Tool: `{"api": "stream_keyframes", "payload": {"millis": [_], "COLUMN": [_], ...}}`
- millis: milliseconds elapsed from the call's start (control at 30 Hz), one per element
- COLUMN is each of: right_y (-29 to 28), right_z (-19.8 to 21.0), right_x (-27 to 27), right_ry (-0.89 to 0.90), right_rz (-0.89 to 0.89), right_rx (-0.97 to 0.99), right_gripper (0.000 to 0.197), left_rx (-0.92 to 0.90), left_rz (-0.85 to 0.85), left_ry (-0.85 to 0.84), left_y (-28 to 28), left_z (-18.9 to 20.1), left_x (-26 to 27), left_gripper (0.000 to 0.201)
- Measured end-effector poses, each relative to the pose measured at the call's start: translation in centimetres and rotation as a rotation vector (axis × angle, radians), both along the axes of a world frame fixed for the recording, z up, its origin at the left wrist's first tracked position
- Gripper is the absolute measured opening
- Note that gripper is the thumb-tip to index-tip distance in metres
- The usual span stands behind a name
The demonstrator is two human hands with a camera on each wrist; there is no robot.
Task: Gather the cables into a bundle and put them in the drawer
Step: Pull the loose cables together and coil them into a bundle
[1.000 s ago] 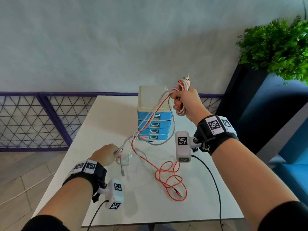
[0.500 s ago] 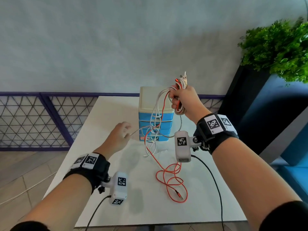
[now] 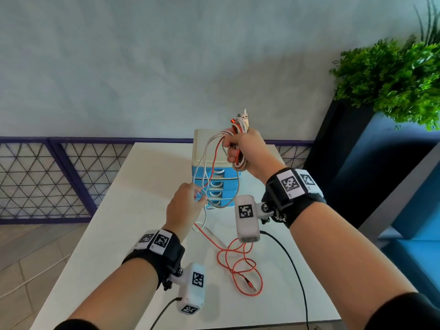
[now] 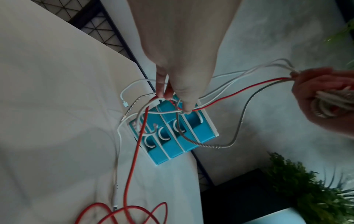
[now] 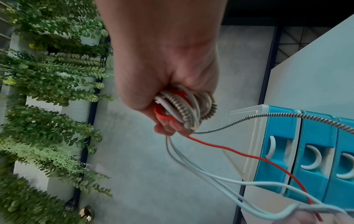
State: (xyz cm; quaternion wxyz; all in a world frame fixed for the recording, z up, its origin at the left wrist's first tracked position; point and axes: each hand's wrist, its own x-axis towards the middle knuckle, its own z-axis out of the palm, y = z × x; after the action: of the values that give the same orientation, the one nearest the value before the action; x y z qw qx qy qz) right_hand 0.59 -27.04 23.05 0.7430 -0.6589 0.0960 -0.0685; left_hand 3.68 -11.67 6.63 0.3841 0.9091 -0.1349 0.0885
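- Head view: the right hand (image 3: 247, 151) is raised above the small cream-topped plastic cabinet with four blue drawers (image 3: 215, 173), fingers curled tightly round a coiled bundle of white, red and braided grey cables (image 3: 238, 139); its fingertips are hidden behind the coil, and plug ends poke out above the fist. The left hand (image 3: 184, 208) is lower, in front of the drawers, at the hanging strands; from here I cannot tell which strands it holds (the knuckles cover them). The loose end of the red cable (image 3: 240, 270) lies looped on the white table (image 3: 119, 222). All four drawers look closed.
- Left wrist view: the left hand's fingers (image 4: 184, 100) are straight and pressed close together, pinching white strands at their tips. One red strand, one braided grey strand and at least three white ones run to the right hand (image 4: 323, 100), which is cut off at the frame edge. Only here do a white plug end and a braided tip show on the table.
- Right wrist view: the coil sits packed in the closed fist (image 5: 166, 72) (thumb not visible). Only three drawer fronts (image 5: 314, 159) show; the fourth is cut off. A leafy green plant (image 5: 47, 91) fills the left side.
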Motion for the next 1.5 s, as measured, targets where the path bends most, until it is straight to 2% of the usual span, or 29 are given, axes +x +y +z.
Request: {"api": "stream_keyframes", "payload": {"millis": [67, 167, 333, 433, 533, 667, 733, 867, 967, 1067, 1133, 1233, 1367, 1433, 1467, 1500], "right_y": [0.0, -0.3, -0.5, -0.4, -0.4, -1.1, -1.5, -2.0, -2.0, -2.2, -2.3, -2.2, -2.6, -3.2, -3.3, -3.3], "right_z": [0.2, 0.2, -0.7, -1.2, -1.5, -1.5, -1.6, -2.0, -2.3, -2.9, -3.6, -4.9, -4.9, -4.4, -4.2, -4.1], "right_x": [0.0, 0.0, 0.1, 0.2, 0.5, 0.9, 0.9, 0.8, 0.9, 1.1, 1.6, 1.9, 1.4, 1.4, 1.4, 1.4], "right_ry": [-0.005, -0.007, 0.01, 0.017, 0.016, 0.009, 0.019, 0.036, 0.05, 0.066, 0.079, 0.13, 0.163, 0.124, 0.114, 0.113], "right_rz": [0.001, -0.023, -0.093, -0.111, -0.153, -0.248, -0.273, -0.284, -0.298, -0.348, -0.363, -0.367, -0.391, -0.419, -0.432, -0.438], "right_rx": [0.003, -0.018, -0.03, -0.054, -0.072, -0.077, -0.078, -0.086, -0.095, -0.103, -0.099, -0.144, -0.088, -0.043, -0.05, -0.054], "right_gripper": [0.014, 0.015, 0.016, 0.018, 0.019, 0.016, 0.013, 0.013, 0.014, 0.014, 0.016, 0.016, 0.025, 0.025, 0.024, 0.024], "left_rx": [0.173, 0.359, 0.552, 0.568, 0.417, 0.056, -0.073, -0.609, -0.715, -0.824, -0.833, -0.754, -0.525, -0.234, -0.018, 0.167], "left_rz": [-0.01, -0.056, -0.072, -0.093, -0.063, -0.194, -0.17, -0.011, 0.062, 0.128, 0.167, 0.19, 0.031, -0.091, -0.115, -0.07], "left_ry": [-0.005, -0.018, -0.06, -0.103, -0.053, 0.028, 0.167, 0.513, 0.715, 0.78, 0.79, 0.727, 0.418, 0.339, 0.344, 0.384], "left_y": [0.4, 1.1, 2.0, 1.9, 1.9, 2.7, 3.2, 4.2, 4.2, 3.9, 4.2, 4.2, 5.3, 6.5, 6.8, 6.9], "left_z": [-0.1, -0.6, -0.4, -0.3, -0.2, -0.7, -0.7, 0.0, 0.4, 0.2, -0.4, -1.6, -3.1, -3.8, -3.6, -3.3], "left_x": [0.1, 0.8, 1.2, 1.5, 1.4, 1.5, 1.5, 0.9, 1.0, 1.4, 1.8, 2.4, 2.4, 2.3, 2.0, 1.8], "left_gripper": [0.034, 0.038, 0.031, 0.033, 0.029, 0.024, 0.03, 0.02, 0.012, 0.015, 0.018, 0.025, 0.044, 0.041, 0.037, 0.031]}}
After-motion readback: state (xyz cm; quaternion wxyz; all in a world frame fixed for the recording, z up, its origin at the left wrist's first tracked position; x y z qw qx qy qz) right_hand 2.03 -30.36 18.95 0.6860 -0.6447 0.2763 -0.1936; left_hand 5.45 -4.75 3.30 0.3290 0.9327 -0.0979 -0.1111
